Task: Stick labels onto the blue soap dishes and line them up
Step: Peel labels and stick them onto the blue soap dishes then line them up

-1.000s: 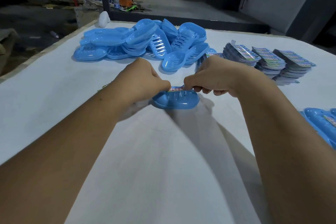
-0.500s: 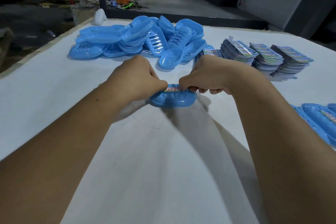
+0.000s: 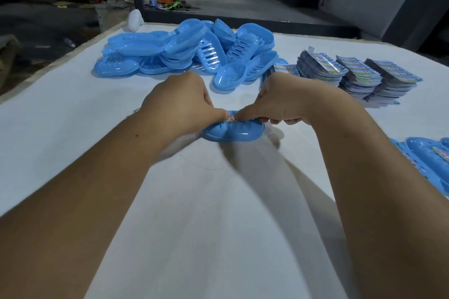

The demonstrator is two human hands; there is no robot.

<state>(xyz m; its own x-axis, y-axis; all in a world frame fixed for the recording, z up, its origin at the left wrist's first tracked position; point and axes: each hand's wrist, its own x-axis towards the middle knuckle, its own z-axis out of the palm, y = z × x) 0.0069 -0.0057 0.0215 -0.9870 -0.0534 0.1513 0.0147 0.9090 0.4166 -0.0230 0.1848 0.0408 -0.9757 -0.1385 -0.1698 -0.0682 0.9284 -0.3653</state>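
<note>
A blue soap dish lies on the white table in front of me. A colourful label sits on its top, mostly covered by my thumbs. My left hand grips the dish's left end with its thumb pressing on the label. My right hand holds the right end, thumb on the label close to the left thumb, fingers curled over the far rim. A pile of unlabelled blue dishes lies behind. Labelled dishes lie at the right edge.
Three stacks of colourful labels stand at the back right, behind my right hand. A white object sits at the table's far left corner. Beyond the table is a dark workshop floor with clutter.
My two thumbs have slid closer together over the label, so less of it shows. The dish stays in the same spot on the table.
</note>
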